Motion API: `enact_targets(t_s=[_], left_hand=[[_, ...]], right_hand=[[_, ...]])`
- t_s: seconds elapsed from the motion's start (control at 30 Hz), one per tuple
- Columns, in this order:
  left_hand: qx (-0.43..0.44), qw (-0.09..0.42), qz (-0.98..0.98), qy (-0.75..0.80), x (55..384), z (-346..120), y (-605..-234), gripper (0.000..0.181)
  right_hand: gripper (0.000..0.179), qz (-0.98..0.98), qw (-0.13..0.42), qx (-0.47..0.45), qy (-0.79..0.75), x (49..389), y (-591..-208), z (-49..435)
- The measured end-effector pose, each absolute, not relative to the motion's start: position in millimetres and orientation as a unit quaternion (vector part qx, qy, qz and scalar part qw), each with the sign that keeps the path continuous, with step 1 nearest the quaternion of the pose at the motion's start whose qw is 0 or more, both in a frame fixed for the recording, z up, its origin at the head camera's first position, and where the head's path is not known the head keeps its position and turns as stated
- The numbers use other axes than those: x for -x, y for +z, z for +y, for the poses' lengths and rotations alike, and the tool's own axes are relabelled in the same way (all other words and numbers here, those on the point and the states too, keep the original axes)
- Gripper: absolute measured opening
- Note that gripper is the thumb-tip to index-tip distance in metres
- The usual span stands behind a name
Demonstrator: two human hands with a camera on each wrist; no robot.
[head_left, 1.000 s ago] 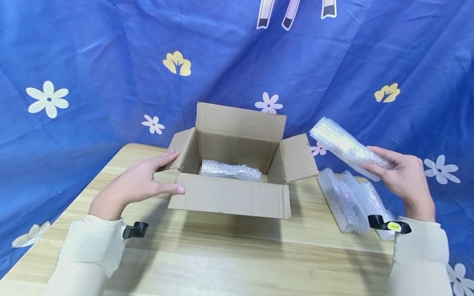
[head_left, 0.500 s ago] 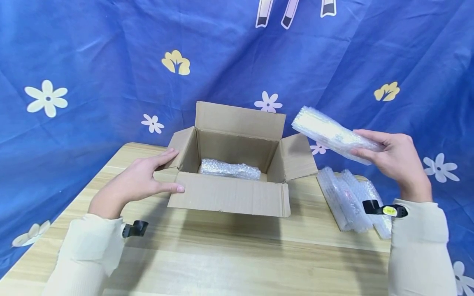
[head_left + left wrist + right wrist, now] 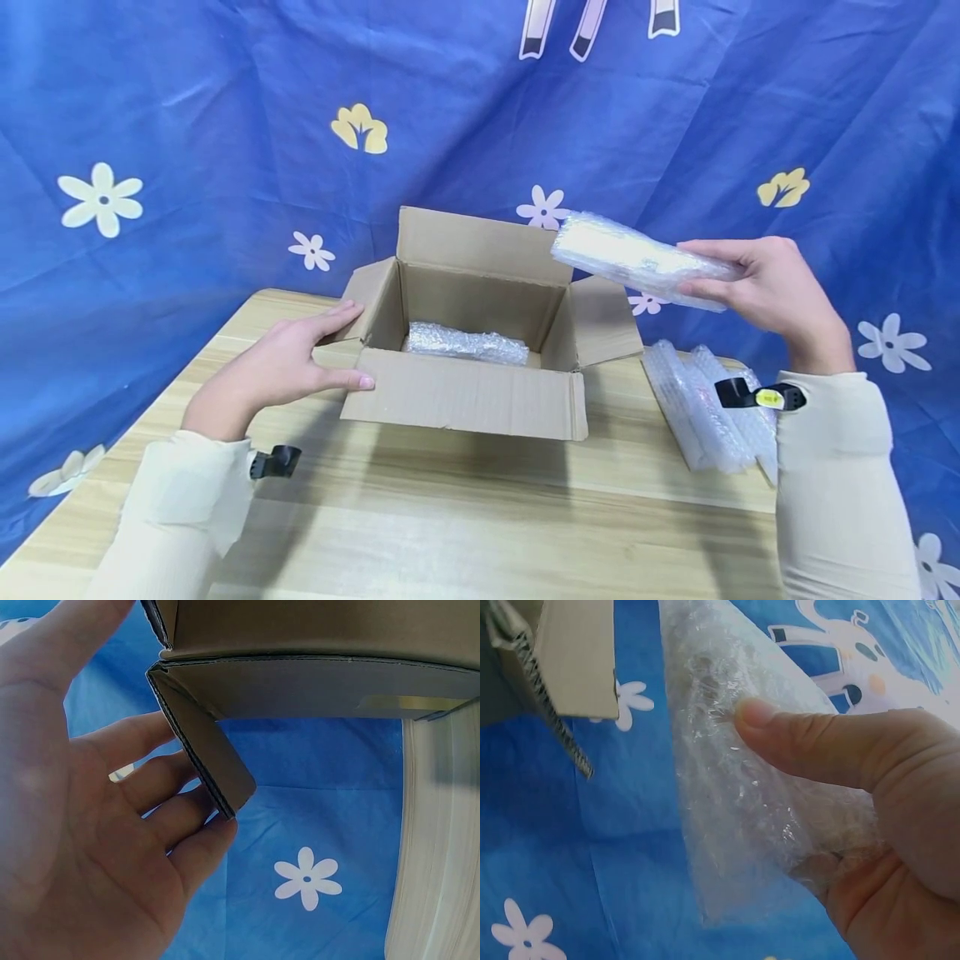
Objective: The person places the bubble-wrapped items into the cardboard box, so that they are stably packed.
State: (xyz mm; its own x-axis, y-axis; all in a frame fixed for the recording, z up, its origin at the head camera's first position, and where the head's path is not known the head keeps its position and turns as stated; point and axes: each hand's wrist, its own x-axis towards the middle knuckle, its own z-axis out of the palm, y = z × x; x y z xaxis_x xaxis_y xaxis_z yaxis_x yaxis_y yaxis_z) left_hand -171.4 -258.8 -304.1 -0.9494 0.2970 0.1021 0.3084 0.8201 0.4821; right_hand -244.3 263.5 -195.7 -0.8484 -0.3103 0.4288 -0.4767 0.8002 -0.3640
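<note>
An open cardboard box [image 3: 465,396] sits on the table with its flaps spread. Inside it lies a bubble-wrapped packet [image 3: 467,346]. My left hand [image 3: 281,371] holds the box's left front corner, thumb on the front flap. In the left wrist view, fingers of that hand [image 3: 105,832] lie behind a side flap [image 3: 206,746]. Raised above the box's right flap, a second bubble-wrapped packet [image 3: 630,258] is pinched at its right end by my right hand [image 3: 776,287]. The right wrist view shows the thumb across the clear wrap [image 3: 727,795]; what is inside cannot be made out.
Several more bubble-wrapped packets [image 3: 701,412] lie side by side on the wooden table [image 3: 465,533], right of the box. A blue patterned cloth [image 3: 450,108] hangs behind the table. The box's right flap [image 3: 603,321] sticks out toward the packets.
My right hand has carried its bubble-wrapped packet up and to the left, from over the other packets to above the box's right flap. The left hand and the box have stayed put.
</note>
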Motion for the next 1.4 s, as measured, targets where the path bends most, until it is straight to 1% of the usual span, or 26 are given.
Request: enact_targets(t_s=[0.2,0.63,0.77,1.03,1.4], left_hand=[[0.157,0.006,-0.952,-0.261,171.2,-258.4,-303.9,0.112],[0.158,0.013,-0.952,-0.261,171.4,-260.9,-307.6,0.11],[0.155,0.012,-0.952,-0.263,170.9,-260.4,-307.2,0.11],[0.153,0.012,-0.952,-0.264,170.4,-259.1,-306.0,0.11],[0.153,0.01,-0.952,-0.266,172.4,-259.5,-307.4,0.11]], right_hand=[[0.04,-0.929,0.162,-0.251,0.217,256.1,-188.9,242.7],[0.041,-0.926,0.056,-0.306,0.215,285.2,-186.2,195.4],[0.043,-0.923,0.03,-0.321,0.21,292.5,-187.6,182.0],[0.041,-0.914,-0.021,-0.351,0.2,301.9,-190.6,153.6],[0.041,-0.894,-0.046,-0.409,0.177,313.6,-202.6,114.7]])
